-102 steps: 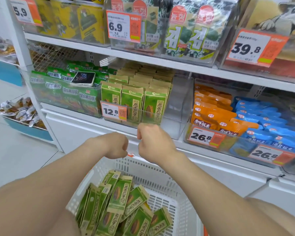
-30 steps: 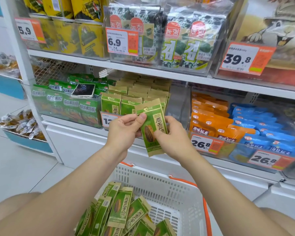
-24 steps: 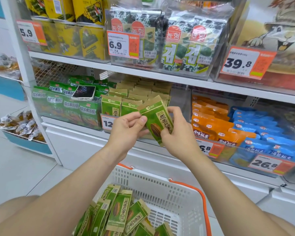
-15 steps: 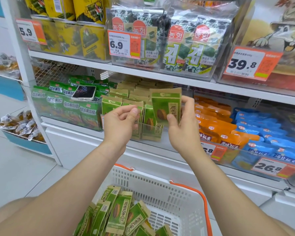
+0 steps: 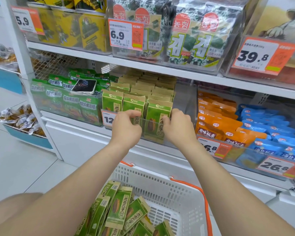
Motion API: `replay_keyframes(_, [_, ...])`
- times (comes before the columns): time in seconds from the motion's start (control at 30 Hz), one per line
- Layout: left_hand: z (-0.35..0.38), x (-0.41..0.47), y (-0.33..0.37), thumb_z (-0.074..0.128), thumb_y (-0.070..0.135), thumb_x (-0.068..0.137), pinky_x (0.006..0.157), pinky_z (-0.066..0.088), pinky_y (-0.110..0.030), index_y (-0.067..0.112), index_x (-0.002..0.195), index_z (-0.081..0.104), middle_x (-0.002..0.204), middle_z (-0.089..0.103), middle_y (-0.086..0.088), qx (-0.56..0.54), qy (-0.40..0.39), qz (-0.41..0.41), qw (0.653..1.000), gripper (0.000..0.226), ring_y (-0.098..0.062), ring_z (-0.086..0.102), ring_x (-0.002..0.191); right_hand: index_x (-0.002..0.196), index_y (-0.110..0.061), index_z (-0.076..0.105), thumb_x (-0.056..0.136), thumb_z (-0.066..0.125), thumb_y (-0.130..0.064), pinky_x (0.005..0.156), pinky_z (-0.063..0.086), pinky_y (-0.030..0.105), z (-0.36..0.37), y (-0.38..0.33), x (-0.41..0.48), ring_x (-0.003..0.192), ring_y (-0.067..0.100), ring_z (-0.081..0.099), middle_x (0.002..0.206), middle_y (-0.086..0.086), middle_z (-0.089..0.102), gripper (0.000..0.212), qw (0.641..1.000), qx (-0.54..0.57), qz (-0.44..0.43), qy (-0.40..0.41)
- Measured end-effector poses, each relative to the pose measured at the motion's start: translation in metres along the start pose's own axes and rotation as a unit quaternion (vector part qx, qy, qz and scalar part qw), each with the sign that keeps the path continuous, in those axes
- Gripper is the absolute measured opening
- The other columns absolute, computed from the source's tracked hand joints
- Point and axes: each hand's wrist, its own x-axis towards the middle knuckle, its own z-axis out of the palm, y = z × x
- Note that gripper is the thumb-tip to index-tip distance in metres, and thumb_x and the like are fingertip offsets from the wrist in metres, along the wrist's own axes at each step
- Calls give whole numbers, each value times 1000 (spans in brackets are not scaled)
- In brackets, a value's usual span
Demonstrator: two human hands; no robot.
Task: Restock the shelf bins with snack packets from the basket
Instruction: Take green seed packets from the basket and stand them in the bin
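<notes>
Green snack packets [image 5: 157,120] are standing upright in rows inside the clear shelf bin [image 5: 184,106], filling its middle shelf slot. The right hand [image 5: 179,126] is curling around the right edge of the front packet in the rightmost row, thumb on its face and fingers behind, gripping it at the bin's front wall. The left hand [image 5: 126,128] is reaching over the front wall with fingers bent, touching the top of the middle packet [image 5: 134,106]; whether it is actually gripping that packet is unclear. A price tag [image 5: 108,118] starting with 12 is showing just left of that hand. More green packets [image 5: 119,210] are lying loose in the white basket [image 5: 186,198] below the arms, which has an orange handle [image 5: 206,206]. A phone [image 5: 83,86] is lying on the green bags [image 5: 70,103] in the bin to the left. Orange bags [image 5: 216,120] and blue bags [image 5: 271,126] are filling the bin to the right.
</notes>
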Motion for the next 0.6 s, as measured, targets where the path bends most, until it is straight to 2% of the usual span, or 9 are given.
replay_keyframes(0.13, [0, 0, -2, 56, -10, 88, 62, 46, -13, 25, 129, 71, 131, 66, -3, 22, -7, 11, 1000, 55, -3, 62, 74, 94, -10, 66, 107, 46, -25, 68, 40, 33, 6, 1, 2, 80, 32, 58, 88, 8, 66, 27, 1000, 10, 4, -2])
replay_keyframes(0.2, [0, 1, -4, 58, -7, 89, 67, 50, -18, 27, 125, 71, 126, 66, -4, 28, -7, 21, 999, 51, -10, 64, 75, 87, -9, 66, 107, 48, -28, 66, 41, 33, 7, 0, -1, 77, 33, 59, 80, 7, 63, 32, 1000, 1, 2, -24])
replay_keyframes(0.3, [1, 2, -9, 63, 3, 90, 88, 54, -35, 33, 104, 70, 111, 67, -1, 46, 12, 55, 997, 34, -17, 63, 91, 91, -10, 64, 106, 53, -34, 65, 43, 34, 3, -3, -9, 76, 31, 59, 79, 4, 59, 30, 999, -35, -13, -9])
replay_keyframes(0.4, [0, 0, -15, 66, 7, 88, 79, 51, -31, 29, 89, 66, 91, 68, 6, 82, 14, 58, 995, 22, -11, 64, 85, 106, -12, 54, 102, 60, -28, 72, 53, 41, -2, -10, -22, 83, 30, 61, 93, 7, 64, 17, 991, -84, -47, 89])
replay_keyframes(0.47, [-2, -3, -22, 67, 8, 88, 74, 51, -29, 27, 88, 65, 84, 68, 10, 121, -16, 59, 991, 19, -9, 64, 82, 109, -15, 50, 95, 61, -14, 79, 52, 42, -1, -13, -30, 93, 28, 57, 103, 6, 60, 18, 983, -83, -106, 127])
replay_keyframes(0.5, [-4, -3, -29, 66, 9, 87, 75, 52, -30, 28, 88, 65, 85, 69, 10, 155, -45, 58, 985, 19, -12, 65, 83, 107, -16, 50, 91, 59, -10, 80, 49, 41, 2, -14, -34, 94, 27, 53, 105, 5, 57, 20, 980, -85, -141, 114])
replay_keyframes(0.6, [-7, -4, -54, 62, 17, 87, 83, 58, -38, 31, 98, 65, 100, 70, 3, 292, -168, 29, 941, 18, -23, 66, 94, 105, -17, 55, 90, 56, -11, 78, 46, 39, 15, -19, -48, 98, 26, 52, 105, 3, 56, 17, 975, -69, -213, -3])
